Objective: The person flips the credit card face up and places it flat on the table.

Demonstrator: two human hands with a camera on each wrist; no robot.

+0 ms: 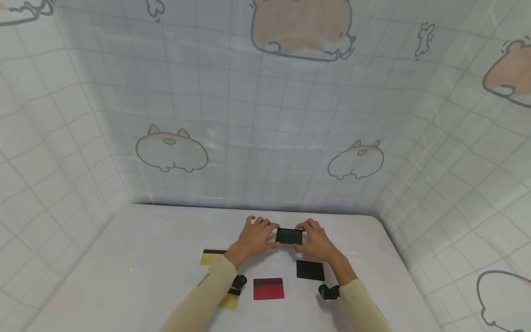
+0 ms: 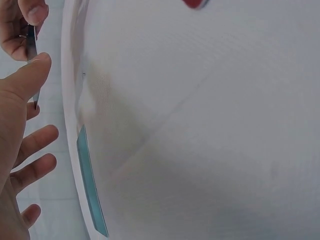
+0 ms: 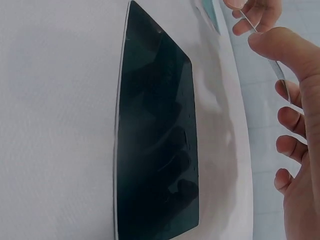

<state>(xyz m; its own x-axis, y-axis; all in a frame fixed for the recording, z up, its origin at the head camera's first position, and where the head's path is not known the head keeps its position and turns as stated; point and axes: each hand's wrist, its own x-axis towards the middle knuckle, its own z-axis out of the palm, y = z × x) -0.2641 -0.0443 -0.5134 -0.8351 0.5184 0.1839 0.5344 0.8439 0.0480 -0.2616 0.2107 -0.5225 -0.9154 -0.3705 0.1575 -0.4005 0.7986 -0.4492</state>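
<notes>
A black card (image 1: 289,236) is held between both hands near the table's far side. My left hand (image 1: 256,236) pinches its left edge between thumb and finger, the other fingers spread. On the opposite edge, my right hand (image 1: 317,240) pinches it the same way. From the left wrist, the held card (image 2: 31,42) appears almost edge-on, thin and raised. Below the right hand lies a second black card (image 1: 310,270), which fills the middle of the right wrist view as a glossy dark card (image 3: 157,135).
A red card (image 1: 268,290) with a dark stripe lies nearer me. Two yellow striped cards, one farther back (image 1: 211,258) and one closer (image 1: 229,302), are partly hidden by the left arm. A teal flat piece (image 2: 92,185) lies by the table edge. Patterned curtains surround the white table (image 1: 157,258).
</notes>
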